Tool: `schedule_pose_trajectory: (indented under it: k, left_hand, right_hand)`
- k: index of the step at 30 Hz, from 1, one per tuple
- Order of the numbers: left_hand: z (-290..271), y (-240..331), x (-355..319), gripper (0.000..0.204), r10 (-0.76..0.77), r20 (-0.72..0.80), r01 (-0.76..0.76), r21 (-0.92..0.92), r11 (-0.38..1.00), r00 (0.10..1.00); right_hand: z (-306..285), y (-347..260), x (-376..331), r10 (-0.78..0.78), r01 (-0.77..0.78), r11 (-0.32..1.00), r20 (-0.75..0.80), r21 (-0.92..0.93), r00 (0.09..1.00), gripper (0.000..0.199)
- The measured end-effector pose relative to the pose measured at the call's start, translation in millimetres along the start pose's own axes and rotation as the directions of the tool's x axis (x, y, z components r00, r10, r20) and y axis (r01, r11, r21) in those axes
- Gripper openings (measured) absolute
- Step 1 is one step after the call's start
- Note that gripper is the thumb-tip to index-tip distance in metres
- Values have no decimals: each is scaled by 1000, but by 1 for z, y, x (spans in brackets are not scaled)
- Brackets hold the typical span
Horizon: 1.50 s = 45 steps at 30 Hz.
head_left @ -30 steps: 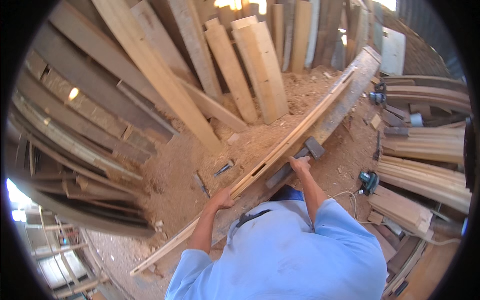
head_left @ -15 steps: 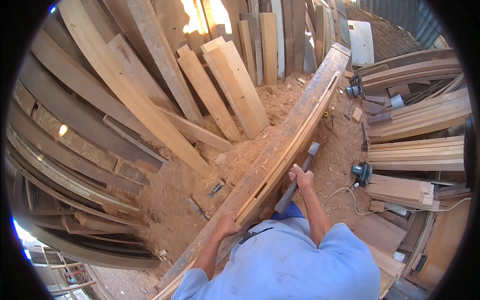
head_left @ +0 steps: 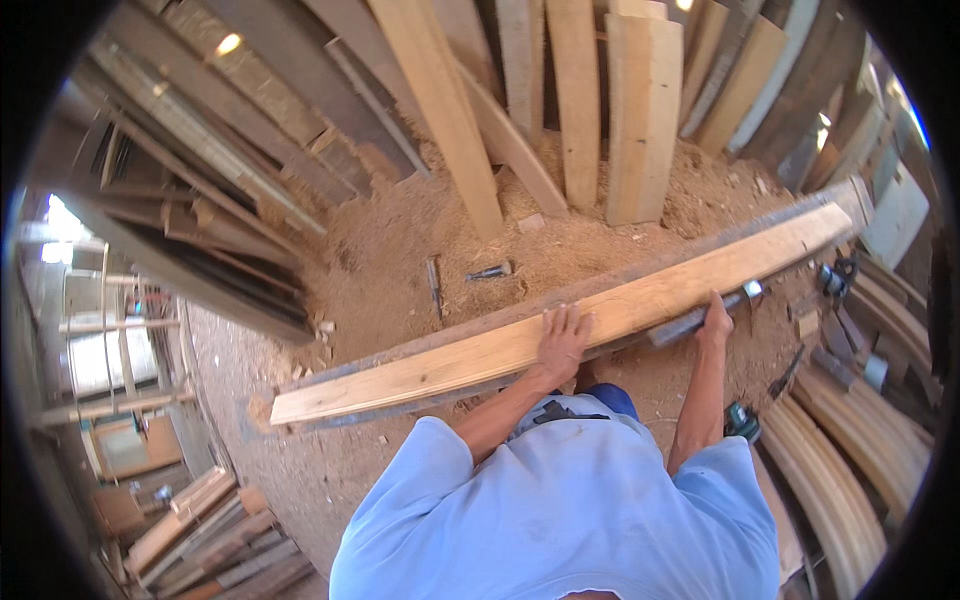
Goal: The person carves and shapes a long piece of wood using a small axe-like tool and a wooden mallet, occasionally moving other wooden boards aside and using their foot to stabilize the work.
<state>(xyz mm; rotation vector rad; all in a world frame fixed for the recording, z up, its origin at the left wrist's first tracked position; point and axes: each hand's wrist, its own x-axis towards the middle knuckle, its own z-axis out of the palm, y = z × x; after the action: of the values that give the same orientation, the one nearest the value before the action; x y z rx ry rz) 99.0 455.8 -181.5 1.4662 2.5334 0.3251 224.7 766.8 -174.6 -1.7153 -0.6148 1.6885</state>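
A long pale plank [head_left: 450, 358] lies with its broad face up along a dark, heavy beam [head_left: 860, 200]. My left hand [head_left: 565, 338] rests flat on the plank, fingers spread. At the plank's near edge, my right hand [head_left: 716, 316] is closed around a dark, thick-handled hammer-like tool [head_left: 680, 328] with a shiny metal end. The plank partly hides this tool. Beyond the beam, two chisel-like tools, one upright in the picture [head_left: 435, 285] and one lying crosswise [head_left: 490, 271], are on the sawdust.
Many boards [head_left: 645, 120] lean at the far side, their feet in sawdust [head_left: 380, 240]. Stacked planks [head_left: 825, 480] and power tools [head_left: 838, 276] lie on the right. More offcuts [head_left: 205, 525] are piled at the lower left.
The plank has turned from its slotted narrow edge to its broad face. My left hand has gone from gripping its edge to lying flat on it. My view has swung left.
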Motion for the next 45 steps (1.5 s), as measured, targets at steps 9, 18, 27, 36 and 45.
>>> schedule_pose_trajectory:
  k: [9, 18, 27, 36, 45]
  left_hand:
    - [-49, -13, -19, 111, -193, 360, 175, 83, 981, 913]
    - [-61, -98, 47, 93, -172, 554, 476, -469, 743, 815]
    - [79, -265, 62, 74, -385, 488, 531, -202, 823, 783]
    - [205, -351, 85, 72, -414, 641, 493, 63, 868, 647]
    - [210, -337, 148, 54, -520, 603, 515, 201, 833, 605]
  right_hand:
    - [-61, 7, 8, 40, -27, 963, 43, -267, 998, 28]
    - [-19, 18, -31, -520, 482, 388, 245, -785, 818, 43]
    - [-4, 80, -46, -470, 213, 11, 183, -977, 863, 81]
    - [20, 91, -42, -548, 137, 14, 107, -990, 830, 63]
    - [30, 94, -48, -579, 270, 114, 157, -956, 800, 68]
